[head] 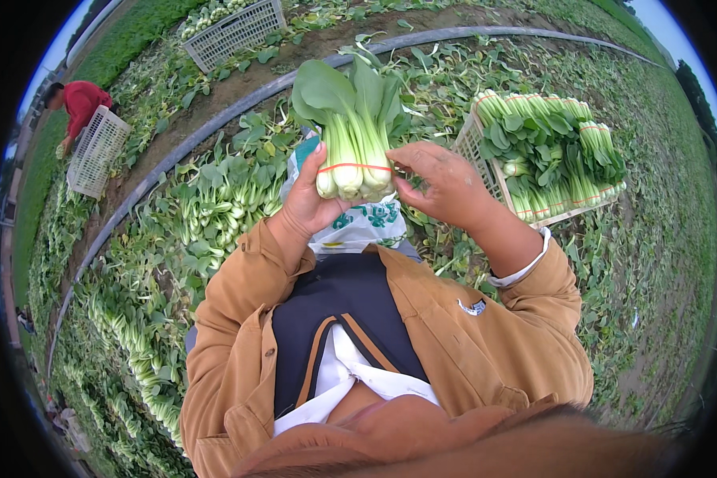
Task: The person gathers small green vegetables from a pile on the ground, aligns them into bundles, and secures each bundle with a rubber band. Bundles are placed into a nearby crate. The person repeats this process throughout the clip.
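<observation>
A bunch of bok choy (358,140) stands upright in front of me, leaves up and pale stem bases toward me. A red band (355,167) runs around its stems just above the bases. My left hand (310,200) cups the bunch from below and on the left, thumb along the stems. At the right side, my right hand (445,185) has its thumb and fingertips against the stems, near the end of the band. Beneath the bunch, a white plastic bag (358,230) with green print lies over my lap, partly hidden by my hands.
To the right, a plastic crate (499,179) holds banded bok choy bunches. Loose bok choy (233,206) lies in a heap at left, with a row (140,358) behind. A grey hose (173,149) crosses the field. Beyond it are another crate (236,36) and a person (83,104) beside a crate (98,152).
</observation>
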A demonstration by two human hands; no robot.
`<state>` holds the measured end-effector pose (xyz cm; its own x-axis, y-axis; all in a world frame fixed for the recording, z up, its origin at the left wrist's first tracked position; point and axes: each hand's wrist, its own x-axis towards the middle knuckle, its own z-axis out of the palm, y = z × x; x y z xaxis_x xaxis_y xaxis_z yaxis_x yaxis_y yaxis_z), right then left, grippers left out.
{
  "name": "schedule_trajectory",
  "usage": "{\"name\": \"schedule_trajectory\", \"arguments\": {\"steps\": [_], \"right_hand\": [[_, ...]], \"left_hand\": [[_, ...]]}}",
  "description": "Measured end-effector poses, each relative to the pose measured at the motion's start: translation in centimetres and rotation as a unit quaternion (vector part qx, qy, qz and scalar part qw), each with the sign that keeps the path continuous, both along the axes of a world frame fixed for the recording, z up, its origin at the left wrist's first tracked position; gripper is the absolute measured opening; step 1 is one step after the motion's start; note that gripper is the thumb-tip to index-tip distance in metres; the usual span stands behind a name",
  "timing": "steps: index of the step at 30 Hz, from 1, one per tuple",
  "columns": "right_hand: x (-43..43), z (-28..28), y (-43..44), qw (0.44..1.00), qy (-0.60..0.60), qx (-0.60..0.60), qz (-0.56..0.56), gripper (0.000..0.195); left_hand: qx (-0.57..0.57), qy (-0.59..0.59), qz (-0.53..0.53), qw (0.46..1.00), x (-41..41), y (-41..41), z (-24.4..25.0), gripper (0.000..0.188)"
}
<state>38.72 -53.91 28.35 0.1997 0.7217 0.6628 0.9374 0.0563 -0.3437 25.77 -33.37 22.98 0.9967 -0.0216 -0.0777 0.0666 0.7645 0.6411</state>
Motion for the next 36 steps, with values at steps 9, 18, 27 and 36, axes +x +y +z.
{"name": "schedule_trajectory", "arguments": {"steps": [9,18,27,36], "right_hand": [[-0.8,0.4,0.8,1.0,-0.029,-0.008,-0.007,0.022],[0.3,-2.4,-0.1,0.903,0.422,-0.08,0.016,0.036],[2.4,-7.7,-1.9,0.695,0.682,-0.108,0.202,0.088],[12.8,-6.5,-21.2,0.775,0.608,0.053,-0.164,0.101]], "left_hand": [[0.053,-0.005,0.019,0.998,-1.5,-0.6,0.5,0.08],[0.046,-0.024,0.035,0.998,-1.8,-0.2,0.6,0.066],[0.241,0.028,-0.085,0.966,1.1,-3.1,1.6,0.071],[0.244,0.131,0.103,0.956,-5.5,6.1,-1.8,0.055]]}}
